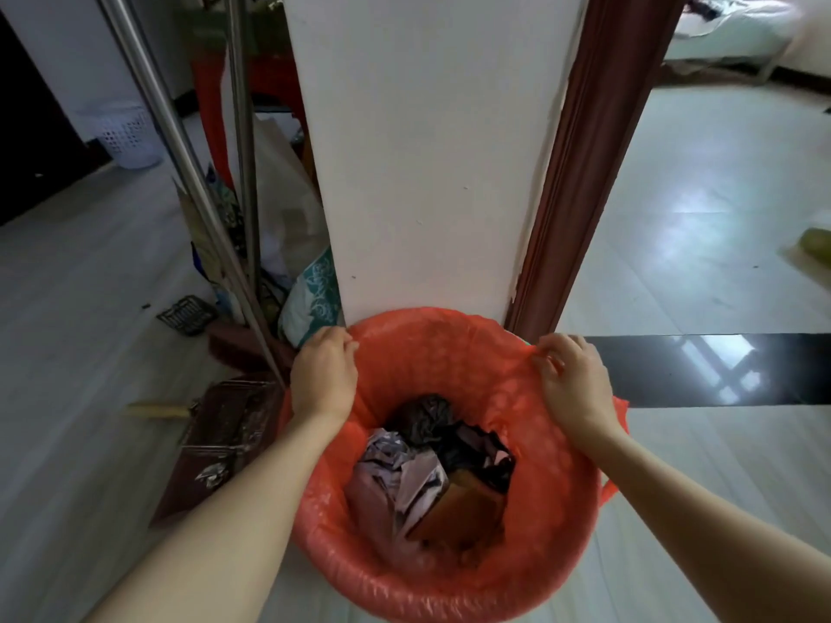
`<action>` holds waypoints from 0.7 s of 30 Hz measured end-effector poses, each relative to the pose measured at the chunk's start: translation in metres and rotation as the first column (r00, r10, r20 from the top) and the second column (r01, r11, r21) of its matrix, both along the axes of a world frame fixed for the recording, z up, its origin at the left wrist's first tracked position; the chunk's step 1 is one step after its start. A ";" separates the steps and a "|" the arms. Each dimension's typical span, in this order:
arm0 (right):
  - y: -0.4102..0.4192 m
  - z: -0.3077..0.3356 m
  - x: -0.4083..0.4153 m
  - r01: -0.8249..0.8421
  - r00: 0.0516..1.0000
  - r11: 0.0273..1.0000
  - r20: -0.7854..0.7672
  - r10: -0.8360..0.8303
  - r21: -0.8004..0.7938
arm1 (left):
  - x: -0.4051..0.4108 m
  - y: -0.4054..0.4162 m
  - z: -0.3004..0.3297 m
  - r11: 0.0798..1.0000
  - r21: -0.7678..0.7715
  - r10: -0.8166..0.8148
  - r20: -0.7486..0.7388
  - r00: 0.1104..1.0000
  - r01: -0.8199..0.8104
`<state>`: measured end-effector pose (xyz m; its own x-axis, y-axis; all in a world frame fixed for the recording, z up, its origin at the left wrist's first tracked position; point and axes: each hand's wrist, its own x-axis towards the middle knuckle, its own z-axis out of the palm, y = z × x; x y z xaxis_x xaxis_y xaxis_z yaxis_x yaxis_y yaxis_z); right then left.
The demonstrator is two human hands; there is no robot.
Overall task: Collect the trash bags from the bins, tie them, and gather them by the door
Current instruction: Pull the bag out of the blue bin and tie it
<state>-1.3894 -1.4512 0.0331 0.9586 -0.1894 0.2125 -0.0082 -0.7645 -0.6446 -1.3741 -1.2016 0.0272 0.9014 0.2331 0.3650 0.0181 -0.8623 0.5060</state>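
My left hand (321, 379) and right hand (573, 384) are bare, without rings as far as the blur shows. Both forearms are uncovered up to the frame's edge.

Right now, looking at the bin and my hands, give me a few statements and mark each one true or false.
1. Both hands grip the bag's rim. True: the left hand and right hand pinch the red bag at opposite sides.
2. The bag is tied. False: it is open, still lining the bin.
3. The bag is empty. False: crumpled trash lies inside.
4. The bin stands against a white pillar. True.
5. A white basket stands far left. True.
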 end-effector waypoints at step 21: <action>-0.026 0.032 -0.100 -0.231 0.923 0.954 -0.353 0.153 -0.190 | -0.094 0.031 0.048 0.843 0.466 0.040 -0.555 0.831 0.271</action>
<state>-1.4897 -1.4773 0.0654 0.9939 0.0204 -0.1080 -0.0297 -0.8964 -0.4423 -1.4679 -1.1702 0.0752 0.9895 0.0362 -0.1400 0.0276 -0.9976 -0.0627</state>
